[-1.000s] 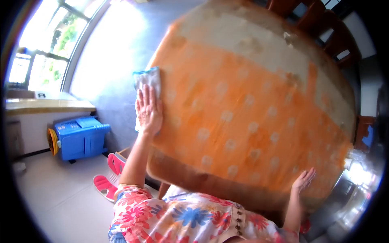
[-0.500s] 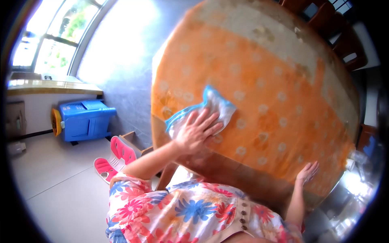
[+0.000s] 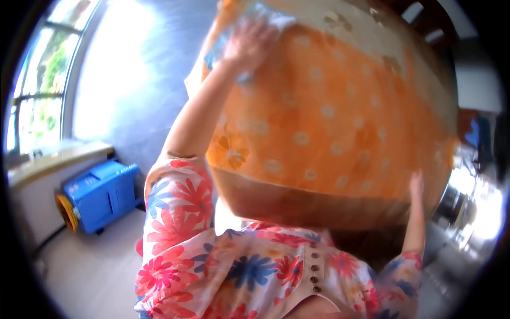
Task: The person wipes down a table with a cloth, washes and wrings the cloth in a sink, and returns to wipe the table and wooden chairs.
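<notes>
1. Pale, blue-trimmed cloth (image 3: 280, 20) lies at 10 o'clock on the orange tabletop (image 3: 313, 114), near its edge, length seemingly running 8 to 2.
2. Your left hand (image 3: 252, 43) covers it, blurred fingers loosely spread.
3. Tabletop lies open toward 4 o'clock.
4. Your right hand (image 3: 417, 184) is there; fingers' opening and hold I cannot tell.

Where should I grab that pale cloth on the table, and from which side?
I'd pinch the pale cloth by the edge sticking out right of the left hand, coming from above and the right; that part looks free, while the hand covers its middle on the orange table cover.
</notes>
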The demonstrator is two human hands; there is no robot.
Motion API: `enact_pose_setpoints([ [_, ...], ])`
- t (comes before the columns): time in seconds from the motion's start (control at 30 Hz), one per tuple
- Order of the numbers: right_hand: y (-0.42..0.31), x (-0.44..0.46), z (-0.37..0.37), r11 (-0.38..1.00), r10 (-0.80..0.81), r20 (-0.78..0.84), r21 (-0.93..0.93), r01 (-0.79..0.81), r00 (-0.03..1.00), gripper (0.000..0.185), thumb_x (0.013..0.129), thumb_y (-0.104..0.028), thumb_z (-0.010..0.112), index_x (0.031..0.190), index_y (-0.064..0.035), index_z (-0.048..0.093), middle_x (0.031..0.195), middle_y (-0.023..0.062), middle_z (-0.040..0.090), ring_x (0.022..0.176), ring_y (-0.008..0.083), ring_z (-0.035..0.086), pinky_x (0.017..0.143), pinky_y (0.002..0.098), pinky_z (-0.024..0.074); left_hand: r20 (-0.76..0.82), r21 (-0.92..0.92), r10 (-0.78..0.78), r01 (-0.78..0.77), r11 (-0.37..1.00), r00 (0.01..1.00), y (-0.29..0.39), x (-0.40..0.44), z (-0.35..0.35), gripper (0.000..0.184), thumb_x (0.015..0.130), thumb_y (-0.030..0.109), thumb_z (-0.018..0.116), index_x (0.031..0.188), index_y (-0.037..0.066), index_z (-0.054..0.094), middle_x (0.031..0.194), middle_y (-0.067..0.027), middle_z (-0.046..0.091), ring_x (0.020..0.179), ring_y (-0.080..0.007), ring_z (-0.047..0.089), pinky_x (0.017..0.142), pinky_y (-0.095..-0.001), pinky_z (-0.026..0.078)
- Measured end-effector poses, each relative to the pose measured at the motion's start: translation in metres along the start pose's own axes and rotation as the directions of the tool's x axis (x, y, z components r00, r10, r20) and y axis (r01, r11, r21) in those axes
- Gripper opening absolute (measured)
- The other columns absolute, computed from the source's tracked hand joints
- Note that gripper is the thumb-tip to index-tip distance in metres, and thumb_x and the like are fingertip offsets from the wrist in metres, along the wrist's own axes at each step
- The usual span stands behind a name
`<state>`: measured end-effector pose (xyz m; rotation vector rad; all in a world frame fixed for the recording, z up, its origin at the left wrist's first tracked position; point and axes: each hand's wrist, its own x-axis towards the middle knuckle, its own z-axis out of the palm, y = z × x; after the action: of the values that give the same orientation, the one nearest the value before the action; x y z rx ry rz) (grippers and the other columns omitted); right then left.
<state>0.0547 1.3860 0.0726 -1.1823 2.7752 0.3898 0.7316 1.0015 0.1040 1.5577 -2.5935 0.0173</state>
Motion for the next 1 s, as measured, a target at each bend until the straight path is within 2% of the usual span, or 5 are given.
enact_pose_setpoints([
  [0.3, -0.563, -0.188, -0.147, 0.432, -0.556, -0.657, 0.294, 0.853, 0.508, 0.058, 0.074, -0.038, 0.072, 0.12, -0.0065, 0.053, 0.125, 0.018, 0.049, 0.113, 0.0329, 0.049, 0.093, 0.0466, 0.0405, -0.146, -0.502, -0.322, 0.21, 0.839, 0.935, -0.094, -0.036, 0.008, 0.038, 0.09, 0.033, 0.047, 0.124, 0.017, 0.052, 0.125, -0.0131, 0.053, 0.118, -0.0346, 0.045, 0.096, -0.0432, 0.038],
  [0.43, -0.705, -0.194, -0.133, 0.597, -0.546, -0.504, 0.327, 0.733, 0.669, 0.09, 0.066, -0.061, 0.068, 0.135, -0.0136, 0.035, 0.145, 0.0242, 0.018, 0.133, 0.0475, 0.016, 0.103, 0.0634, 0.0176, 0.362, -0.744, -0.423, 0.531, 0.406, 0.831, -0.129, -0.06, 0.046, 0.042, 0.09, 0.042, 0.044, 0.117, 0.011, 0.055, 0.1, -0.0238, 0.061, 0.094, -0.0435, 0.056, 0.081, -0.0453, 0.044],
  [0.5, -0.747, -0.186, -0.12, 0.596, -0.416, -0.432, 0.535, 0.599, 0.8, 0.098, 0.059, -0.066, 0.068, 0.135, -0.0112, 0.038, 0.147, 0.0248, 0.009, 0.136, 0.0463, 0.005, 0.107, 0.0614, 0.0006, 0.145, -0.902, -0.288, 0.246, 0.354, 0.946, -0.138, -0.064, 0.064, 0.039, 0.094, 0.038, 0.045, 0.11, 0.006, 0.059, 0.1, -0.0134, 0.063, 0.09, -0.0232, 0.057, 0.08, -0.0345, 0.044],
  [0.9, -0.613, -0.328, -0.107, 0.49, -0.766, -0.264, 0.351, 0.798, 0.587, 0.05, 0.095, -0.024, 0.025, 0.14, -0.0018, 0.028, 0.151, 0.0181, 0.012, 0.141, 0.0302, 0.004, 0.114, 0.0505, -0.002, 0.632, -0.76, -0.115, 0.585, -0.282, 0.766, -0.163, -0.043, 0.045, 0.05, 0.092, 0.035, 0.051, 0.128, 0.001, 0.047, 0.124, -0.0134, 0.051, 0.112, -0.0264, 0.05, 0.093, -0.0385, 0.044],
  [1.0, -0.505, -0.367, -0.078, 0.447, -0.583, -0.479, 0.485, 0.752, 0.656, 0.047, 0.085, -0.024, 0.056, 0.128, -0.0095, 0.047, 0.144, 0.0117, 0.032, 0.133, 0.0286, 0.029, 0.11, 0.0491, 0.0186, 0.622, -0.776, -0.114, 0.59, -0.221, 0.775, -0.148, -0.045, 0.035, 0.052, 0.091, 0.037, 0.052, 0.13, 0.002, 0.046, 0.126, -0.0137, 0.05, 0.113, -0.0274, 0.05, 0.092, -0.0384, 0.044],
])
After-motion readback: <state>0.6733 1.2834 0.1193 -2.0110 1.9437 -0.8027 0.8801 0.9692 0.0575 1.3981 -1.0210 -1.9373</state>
